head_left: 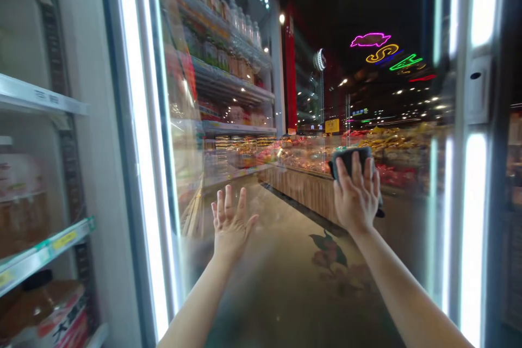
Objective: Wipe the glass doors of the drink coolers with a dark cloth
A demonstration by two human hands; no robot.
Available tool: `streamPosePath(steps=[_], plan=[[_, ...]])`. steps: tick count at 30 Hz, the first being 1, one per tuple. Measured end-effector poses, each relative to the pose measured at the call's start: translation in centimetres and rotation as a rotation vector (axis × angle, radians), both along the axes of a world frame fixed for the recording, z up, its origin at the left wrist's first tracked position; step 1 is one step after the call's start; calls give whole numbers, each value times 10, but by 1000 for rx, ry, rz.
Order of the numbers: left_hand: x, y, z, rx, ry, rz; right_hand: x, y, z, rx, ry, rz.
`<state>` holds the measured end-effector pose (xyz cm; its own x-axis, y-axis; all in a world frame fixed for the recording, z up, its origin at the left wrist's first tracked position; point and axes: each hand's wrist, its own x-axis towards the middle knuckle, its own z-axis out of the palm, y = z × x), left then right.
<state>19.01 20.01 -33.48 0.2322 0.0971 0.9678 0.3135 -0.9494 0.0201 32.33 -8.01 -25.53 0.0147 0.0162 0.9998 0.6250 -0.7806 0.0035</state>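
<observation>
A large glass door point(281, 277) with bright light strips along both sides stands in front of me. My left hand point(230, 231) is stretched out toward the glass with its fingers spread and nothing in it; it looks flat on the pane. Higher and to the right, my right hand point(358, 198) presses a dark grey-green cloth point(346, 159) against the glass, palm down over it. The cloth shows above and between the fingers, and a dark end of it peeks out below at the right. The palm hides the rest.
At the left, shelves point(41, 95) hold bottles, one a large jug with a red and white label point(61, 321). Bottles on shelves show in the glass as a reflection. Through the pane I see a wood-sided produce stand point(302, 187) and coloured neon signs point(381, 54).
</observation>
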Motion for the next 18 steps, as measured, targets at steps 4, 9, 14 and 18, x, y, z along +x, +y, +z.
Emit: streamPosePath(steps=[4, 9, 14, 18], plan=[[11, -24, 4, 143, -49, -46, -7, 17, -42, -338, -85, 47], [31, -60, 19, 311, 23, -191, 21, -38, -90, -253, -44, 49], [41, -77, 30, 349, 69, -251, 39, -61, -13, 233, 63, -25], [47, -78, 31, 348, 35, -265, 30, -43, -22, -35, -37, -55]])
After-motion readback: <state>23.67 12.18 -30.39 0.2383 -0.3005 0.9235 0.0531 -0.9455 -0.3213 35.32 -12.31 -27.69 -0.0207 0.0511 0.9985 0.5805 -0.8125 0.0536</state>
